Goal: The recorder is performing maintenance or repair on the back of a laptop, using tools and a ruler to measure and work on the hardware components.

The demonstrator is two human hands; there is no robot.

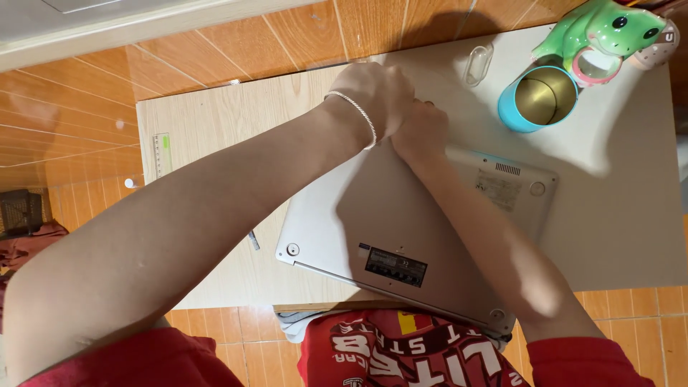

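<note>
Two bare hands meet over the far edge of a silver laptop point(390, 229) that lies upside down on a pale worktop point(616, 215). The left hand point(376, 97), with a thin silver bracelet point(356, 113) at its wrist, lies curled on top of the right hand point(421, 132), and both press together just above the laptop's far side. Each grip looks closed, but the pictures do not show whether either holds anything, since the fingers are hidden under the knuckles.

The laptop sits slantwise, its near corner hanging over the worktop's near edge toward the person's red printed shirt point(401, 355). Its underside shows a round rubber foot point(292, 249) at the left corner, another point(537, 188) at the right corner, a dark label point(395, 266) near the front edge and a small vent grille point(507, 169) toward the right.

Right of the laptop and beyond it stands an open blue tin point(510, 113) with a gold inside. Touching the tin's far right side is a green frog figure point(598, 32). A small clear plastic case point(477, 64) lies beyond the laptop, just left of the tin. Well to the left of the laptop, at the worktop's left edge, lies a clear ruler point(160, 154). A small dark slim item point(254, 240) lies just beside the laptop's left corner; I cannot tell what it is. Orange floor tiles point(236, 43) surround the worktop.
</note>
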